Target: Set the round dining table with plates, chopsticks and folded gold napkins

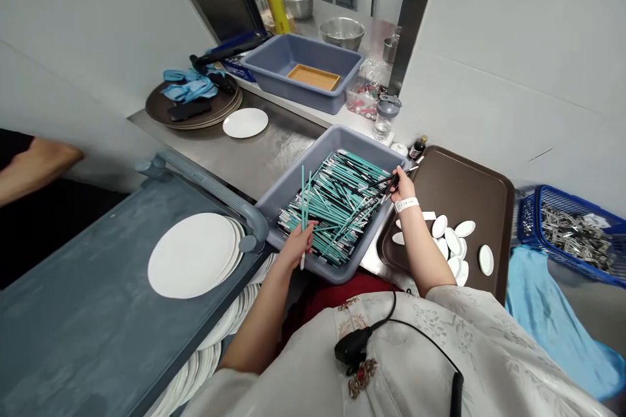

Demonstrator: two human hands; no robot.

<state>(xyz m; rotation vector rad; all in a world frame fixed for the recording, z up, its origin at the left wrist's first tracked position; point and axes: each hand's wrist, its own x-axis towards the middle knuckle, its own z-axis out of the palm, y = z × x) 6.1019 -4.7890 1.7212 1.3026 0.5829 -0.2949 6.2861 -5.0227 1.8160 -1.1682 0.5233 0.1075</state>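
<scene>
A grey plastic tub full of loose green and black chopsticks stands right in front of me. My left hand, at the tub's near left rim, is closed around a few green chopsticks that point upward. Over the right side of the tub, my right hand is closed on black chopsticks, which slant down to the left across the pile. Their exact number cannot be made out. A white band circles my right wrist.
On the right are a brown tray with small white dishes and a blue basket of metal pieces. White plates lie on a grey cart at left. Behind stands another grey tub. Another person's arm shows far left.
</scene>
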